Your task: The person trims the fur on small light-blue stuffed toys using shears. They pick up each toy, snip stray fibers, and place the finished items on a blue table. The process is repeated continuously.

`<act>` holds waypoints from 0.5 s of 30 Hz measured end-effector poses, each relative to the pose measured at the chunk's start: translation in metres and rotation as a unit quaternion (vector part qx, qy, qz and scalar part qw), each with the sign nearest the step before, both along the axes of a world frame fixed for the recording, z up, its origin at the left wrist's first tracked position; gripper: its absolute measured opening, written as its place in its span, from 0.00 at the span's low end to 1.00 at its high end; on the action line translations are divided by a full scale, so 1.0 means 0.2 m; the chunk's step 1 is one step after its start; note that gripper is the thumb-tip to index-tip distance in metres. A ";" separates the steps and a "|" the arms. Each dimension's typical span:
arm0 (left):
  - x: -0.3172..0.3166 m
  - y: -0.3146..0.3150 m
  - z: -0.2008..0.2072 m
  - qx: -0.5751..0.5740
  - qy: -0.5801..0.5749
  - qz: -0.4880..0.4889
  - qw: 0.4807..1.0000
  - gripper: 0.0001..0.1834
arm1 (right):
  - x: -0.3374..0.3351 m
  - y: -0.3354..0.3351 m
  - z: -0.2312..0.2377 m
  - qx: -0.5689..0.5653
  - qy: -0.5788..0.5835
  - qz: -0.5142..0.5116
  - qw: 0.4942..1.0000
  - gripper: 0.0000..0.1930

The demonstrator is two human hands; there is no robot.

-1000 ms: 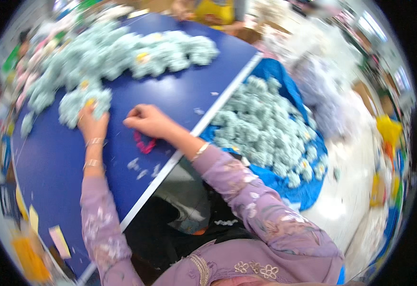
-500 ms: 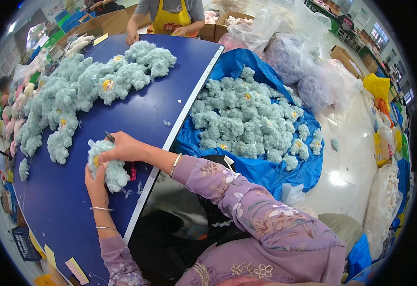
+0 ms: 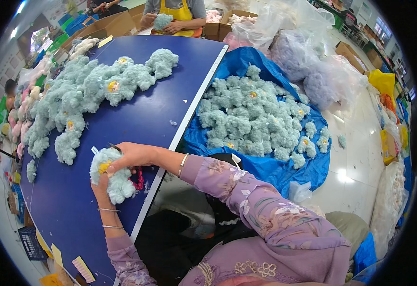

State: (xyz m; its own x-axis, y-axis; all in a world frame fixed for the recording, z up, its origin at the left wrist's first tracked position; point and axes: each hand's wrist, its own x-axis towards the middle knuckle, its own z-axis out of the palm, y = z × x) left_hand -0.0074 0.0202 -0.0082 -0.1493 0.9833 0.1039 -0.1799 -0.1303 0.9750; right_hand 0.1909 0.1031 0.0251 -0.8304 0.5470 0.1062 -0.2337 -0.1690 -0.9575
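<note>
Over the near part of the blue table, a fluffy pale-blue plush toy [image 3: 120, 187] with a yellow patch sits between my two hands. My left hand [image 3: 102, 190] grips it from the near left, fingers mostly hidden beneath, thumb up. My right hand [image 3: 134, 157] is closed on its far right side, thumb pressed beside the yellow patch. A thin dark-tipped tool [image 3: 115, 147] sticks out past the right hand's fingers; its kind is unclear. Below that hand shows a red, cord-like piece [image 3: 138, 177], partly covered. A white tag [image 3: 94, 150] stands up from the toy.
More pale-blue plush toys lie heaped on the table [image 3: 137, 114]'s far left. Right of the table edge, a blue sheet [image 3: 256, 176] on the floor bears another pile. Across the table a person in a yellow apron [image 3: 177, 12] holds a plush. Clear bags [image 3: 341, 86] stand beyond.
The person across has lifted a pale-blue plush off the far end of the heap. My hands keep hold of the toy, which has turned slightly; more of the red piece shows.
</note>
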 end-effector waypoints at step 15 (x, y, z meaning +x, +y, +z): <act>0.01 -0.01 0.01 -0.066 -0.066 0.009 0.996 0.22 | -0.04 0.00 0.03 0.093 -0.097 -0.134 0.982 0.30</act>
